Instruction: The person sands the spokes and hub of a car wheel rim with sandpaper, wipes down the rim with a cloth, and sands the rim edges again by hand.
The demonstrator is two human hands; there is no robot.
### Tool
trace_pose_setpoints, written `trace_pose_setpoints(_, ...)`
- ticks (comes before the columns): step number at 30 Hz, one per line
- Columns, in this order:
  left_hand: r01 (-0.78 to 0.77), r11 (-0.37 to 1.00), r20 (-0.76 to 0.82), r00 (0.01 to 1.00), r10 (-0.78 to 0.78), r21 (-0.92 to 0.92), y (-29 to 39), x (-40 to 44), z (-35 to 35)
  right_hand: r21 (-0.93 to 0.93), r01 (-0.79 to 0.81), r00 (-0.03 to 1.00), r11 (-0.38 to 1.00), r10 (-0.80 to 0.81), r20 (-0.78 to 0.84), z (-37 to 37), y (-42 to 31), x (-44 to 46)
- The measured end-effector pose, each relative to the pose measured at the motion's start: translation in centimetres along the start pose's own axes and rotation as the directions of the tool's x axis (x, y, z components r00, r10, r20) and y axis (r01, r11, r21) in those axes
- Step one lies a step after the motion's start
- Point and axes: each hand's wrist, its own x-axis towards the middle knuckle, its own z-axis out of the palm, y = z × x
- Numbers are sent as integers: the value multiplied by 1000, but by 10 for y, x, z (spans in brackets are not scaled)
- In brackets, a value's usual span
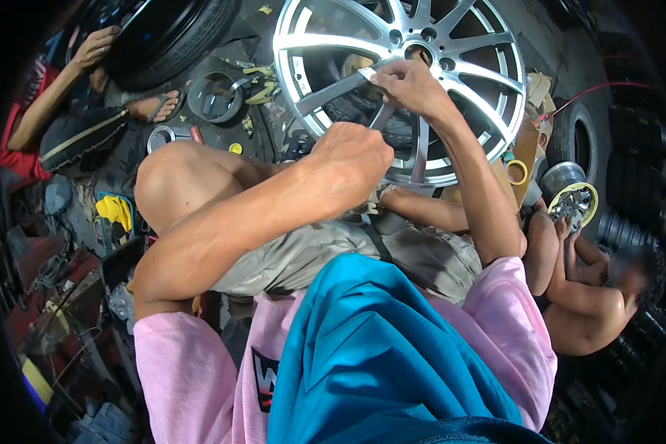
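Note:
A large silver alloy wheel (pixel 307 41) with many spokes lies in front of my knees. Over its left-centre spokes, near the hub, my right hand (pixel 411 89) pinches a small white piece (pixel 367 75) between thumb and finger. A dull grey spoke (pixel 322 98) runs out to the rim from there, darker than the bright ones. My left hand (pixel 351 164) is closed in a fist at the wheel's near edge, lower and to the left of my right hand; what it holds, if anything, is hidden.
At the upper left, a person's hand (pixel 95 48) is by a black tyre (pixel 192 52); a round tub (pixel 216 98) is nearby. On the right are a yellow tape roll (pixel 516 172), a tyre (pixel 574 137) and another person (pixel 584 314) holding a smaller wheel (pixel 588 194).

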Motion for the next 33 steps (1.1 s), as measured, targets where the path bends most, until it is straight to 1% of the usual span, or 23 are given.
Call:
trace_pose_setpoints(2,55,998,88,995,-57,28,3,-1,-3,-17,31,1000,999,-31,-1,10,-4,0)
trace_pose_setpoints(4,76,996,108,991,-80,40,3,-4,-1,-79,32,999,996,-33,0,20,-2,0)
trace_pose_setpoints(5,93,994,133,986,-99,53,4,-5,0,-133,67,997,989,-70,-24,24,-1,0)
trace_pose_setpoints(6,94,994,131,986,-101,53,5,-7,-1,-135,68,997,989,-71,-22,28,-5,-2)
trace_pose_setpoints(8,107,994,209,972,-112,32,8,-10,-6,-208,125,983,970,-148,-104,37,-13,-10)
trace_pose_setpoints(9,104,994,208,972,-109,34,12,-13,-13,-208,125,983,970,-150,-107,40,-18,-11)
trace_pose_setpoints(11,44,997,207,978,-28,-70,26,-22,-33,-251,112,988,961,-136,-79,45,-27,-14)
trace_pose_setpoints(13,-118,970,9,992,122,-212,42,-38,-61,-254,103,988,962,-129,-89,51,-33,-18)
trace_pose_setpoints(15,-160,928,19,984,176,-337,51,-38,-75,-264,103,987,959,-132,-93,57,-43,-24)
trace_pose_setpoints(16,-197,924,-32,980,197,-329,60,-40,-86,-265,102,986,959,-132,-100,56,-43,-23)
trace_pose_setpoints(18,-260,918,-131,964,230,-300,81,-48,-99,-201,223,974,954,-225,13,57,-43,-19)
trace_pose_setpoints(19,-288,909,-182,953,242,-301,89,-51,-103,-175,315,948,933,-318,13,53,-44,-15)
trace_pose_setpoints(22,-361,882,-322,910,261,-304,106,-61,-113,-315,413,902,855,-431,13,22,-61,8)
trace_pose_setpoints(24,-396,863,-410,876,254,-312,114,-68,-115,-332,465,880,821,-471,67,8,-65,33)
trace_pose_setpoints(25,-408,853,-453,859,238,-324,115,-73,-115,-372,599,788,709,-603,120,3,-60,49)
trace_pose_setpoints(26,-409,846,-493,845,208,-343,116,-75,-113,-537,687,614,490,-786,68,4,-46,66)
trace_pose_setpoints(28,-406,826,-578,807,123,-391,113,-82,-115,-372,672,734,640,-642,220,4,-75,80)
trace_pose_setpoints(29,-401,808,-622,781,55,-432,112,-85,-116,-374,673,732,638,-645,219,6,-80,84)
trace_pose_setpoints(31,-379,739,-674,726,-135,-557,110,-87,-116,-371,793,596,483,-741,310,14,-91,98)
trace_pose_setpoints(32,-376,701,-680,703,-211,-606,109,-85,-113,-374,791,599,485,-738,311,17,-95,104)
trace_pose_setpoints(33,-365,690,-679,690,-250,-625,105,-81,-109,-376,822,557,428,-744,370,18,-96,112)
